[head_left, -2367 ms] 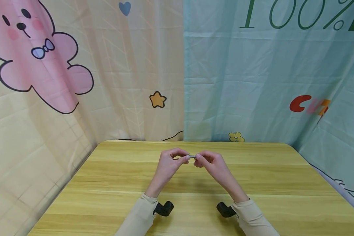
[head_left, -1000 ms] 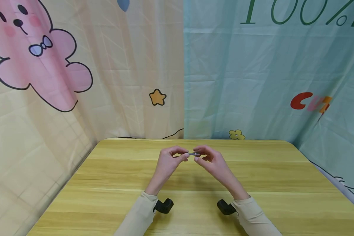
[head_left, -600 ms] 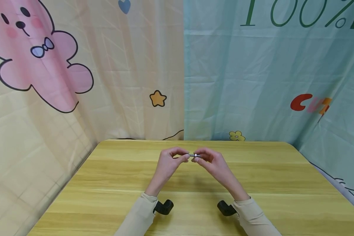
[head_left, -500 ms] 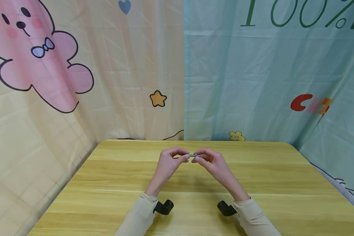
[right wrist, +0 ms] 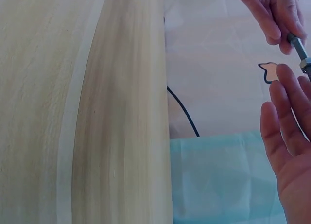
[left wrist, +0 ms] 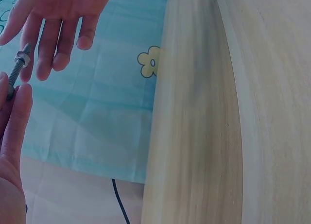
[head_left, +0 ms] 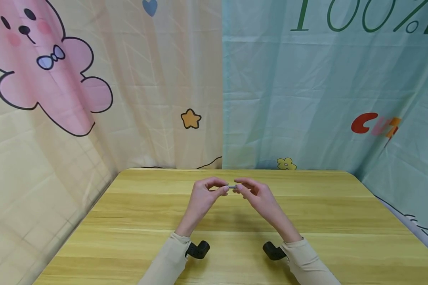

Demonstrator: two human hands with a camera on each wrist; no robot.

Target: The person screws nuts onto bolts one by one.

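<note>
A metal bolt (head_left: 232,187) is held level above the table, between the two hands. My left hand (head_left: 206,194) pinches its head end between thumb and fingers. Partway along the threaded shank sits a hex nut (left wrist: 22,58), with the bolt's tip showing beyond it in the left wrist view. My right hand (head_left: 258,198) is at the nut end, its fingers fairly straight and thumb apart from the index finger. The index finger lies by the nut; whether it touches cannot be told. In the head view the right thumb covers most of the nut.
A wooden table (head_left: 214,253) spreads under both hands. Printed curtains (head_left: 146,99) hang behind its far edge and along the sides. Each wrist, in a beige sleeve (head_left: 167,257), carries a black camera mount (head_left: 198,250).
The right thumb has moved from below the nut up in front of it, and the index finger has lifted slightly. My left hand keeps its pinch on the bolt, almost still.
</note>
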